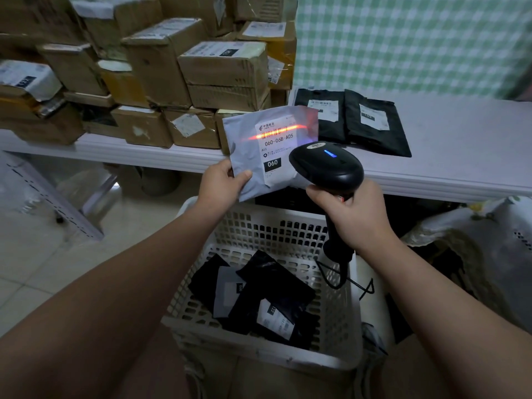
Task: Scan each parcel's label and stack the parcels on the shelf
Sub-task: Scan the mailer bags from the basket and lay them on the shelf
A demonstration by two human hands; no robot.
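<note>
Along the back, a white bench [460, 156], piled at left with taped cardboard boxes [224, 64]. Below it, a white slotted basket [259, 355] holding several black mailers [276, 283]. On the bench right of centre, two black parcels [374, 125] lying flat, side by side. Pinches the grey parcel [247, 131] at its lower left edge with the left hand [221, 182], raised above the basket. Grips the black scanner [328, 165] by its handle, right hand [357, 214] curled round it. Throws a red line [276, 133] across the label [276, 151].
</note>
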